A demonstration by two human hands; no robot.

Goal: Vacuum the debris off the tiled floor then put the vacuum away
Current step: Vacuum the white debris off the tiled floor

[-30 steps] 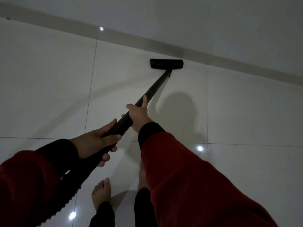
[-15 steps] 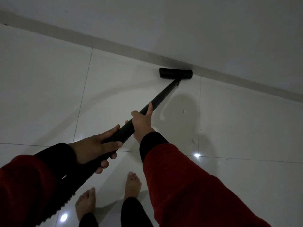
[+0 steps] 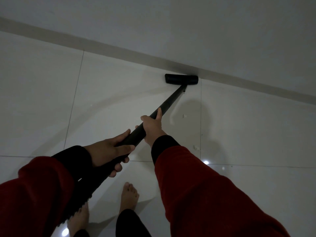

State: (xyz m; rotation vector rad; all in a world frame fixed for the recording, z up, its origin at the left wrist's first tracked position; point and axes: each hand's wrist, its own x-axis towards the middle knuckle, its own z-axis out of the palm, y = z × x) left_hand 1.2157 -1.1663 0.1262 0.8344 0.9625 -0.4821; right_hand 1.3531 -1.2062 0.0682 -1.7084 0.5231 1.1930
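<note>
I hold a black vacuum wand (image 3: 169, 103) with both hands. My right hand (image 3: 153, 128) grips the tube higher up, thumb lying along it. My left hand (image 3: 109, 151) grips lower down, near the ribbed hose (image 3: 80, 199). The flat black floor head (image 3: 181, 78) rests on the white tiled floor (image 3: 42, 103), pushed up against the skirting. Small white crumbs of debris lie to the right of the wand: one crumb (image 3: 184, 115) near the tube, another crumb (image 3: 196, 147) by a tile joint.
A grey skirting board (image 3: 102, 47) and pale wall (image 3: 188, 23) run diagonally across the top. My bare feet (image 3: 129, 197) stand on the tiles below the hands. Ceiling light reflections (image 3: 206, 162) glint on the glossy floor.
The floor head has slid forward to the skirting. My feet have stepped forward, and the view has shifted so more debris shows at the right.
</note>
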